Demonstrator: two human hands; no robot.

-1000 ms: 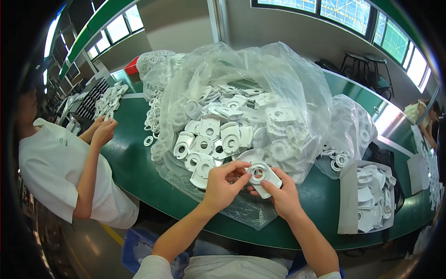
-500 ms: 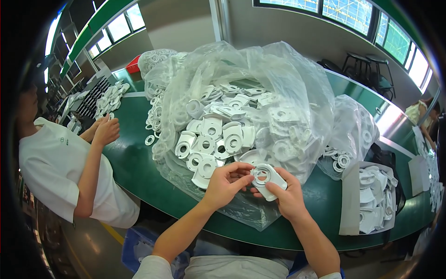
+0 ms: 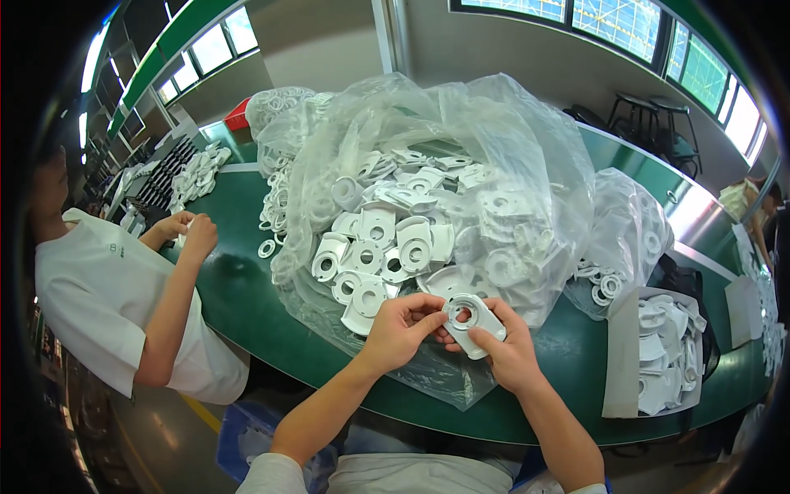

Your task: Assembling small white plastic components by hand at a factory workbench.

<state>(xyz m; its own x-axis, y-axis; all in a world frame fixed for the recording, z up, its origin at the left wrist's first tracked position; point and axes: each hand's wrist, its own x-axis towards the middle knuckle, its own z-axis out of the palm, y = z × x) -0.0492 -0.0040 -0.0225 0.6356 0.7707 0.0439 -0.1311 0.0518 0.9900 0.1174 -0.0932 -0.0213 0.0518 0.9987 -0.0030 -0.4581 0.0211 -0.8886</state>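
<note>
A white plastic plate with a round ring hole (image 3: 471,323) is held between both hands just above the near edge of the green table (image 3: 230,288). My left hand (image 3: 400,328) pinches its left side, fingertips at the ring. My right hand (image 3: 508,352) cups the plate from below and from the right. Directly behind them a big clear plastic bag (image 3: 428,189) lies open, heaped with several more of the same white plates (image 3: 374,247).
A person in a white shirt (image 3: 99,305) sits at my left, hands (image 3: 193,235) on the table near white rings. A smaller bag of rings (image 3: 625,239) and a box of white parts (image 3: 666,354) stand to the right. Stools (image 3: 650,123) are beyond the table.
The plate has turned a little in my hands and my left fingers have shifted onto its ring. The person at the left has lowered their hands slightly.
</note>
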